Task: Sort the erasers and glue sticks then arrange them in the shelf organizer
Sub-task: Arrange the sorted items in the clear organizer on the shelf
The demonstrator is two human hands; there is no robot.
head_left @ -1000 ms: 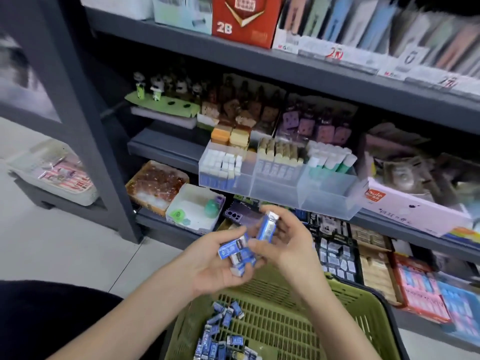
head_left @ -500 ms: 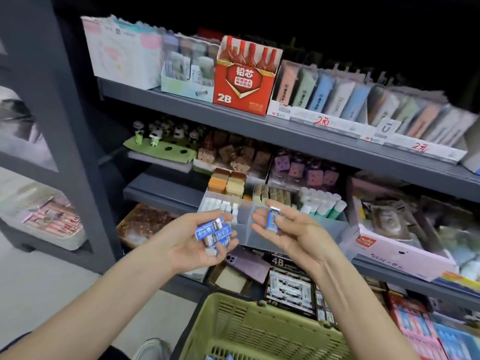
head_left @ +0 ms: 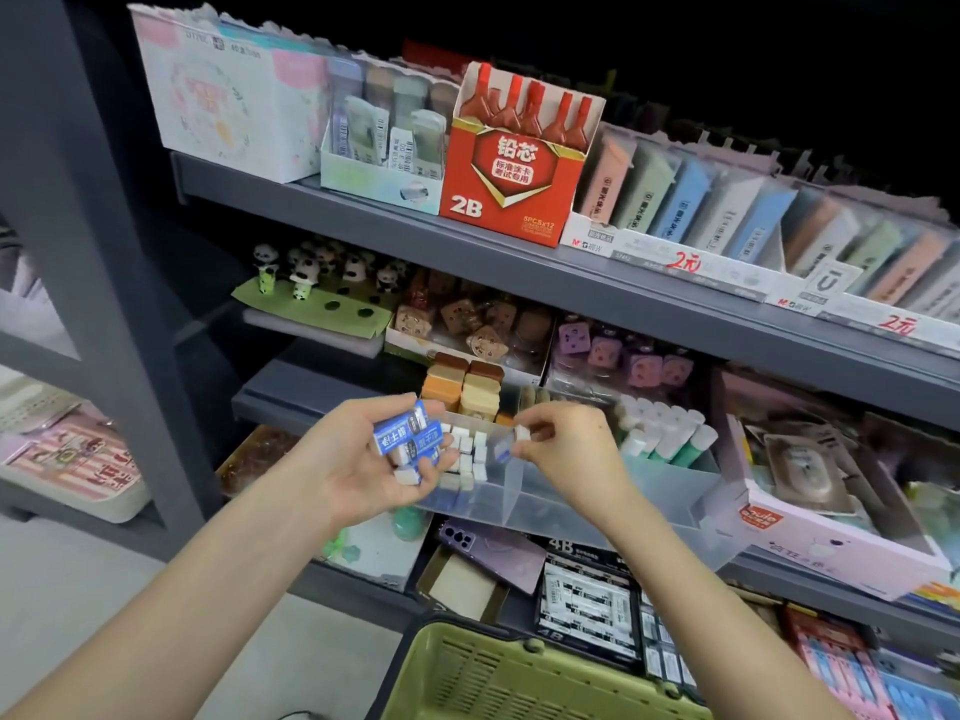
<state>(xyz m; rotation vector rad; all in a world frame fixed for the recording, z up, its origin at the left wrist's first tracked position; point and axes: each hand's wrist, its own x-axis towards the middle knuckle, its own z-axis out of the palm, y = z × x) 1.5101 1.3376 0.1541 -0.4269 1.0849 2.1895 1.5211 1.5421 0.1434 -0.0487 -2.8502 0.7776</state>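
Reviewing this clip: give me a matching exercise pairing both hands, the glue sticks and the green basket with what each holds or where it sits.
1 left hand
2 right hand
3 glue sticks
4 green basket

A stand in the clear organizer
B at the bottom edge of the view
C pinches a single eraser
D holds a bunch of blue-sleeved erasers

Pairs: 1-D, 2-C, 3-A, 4-B
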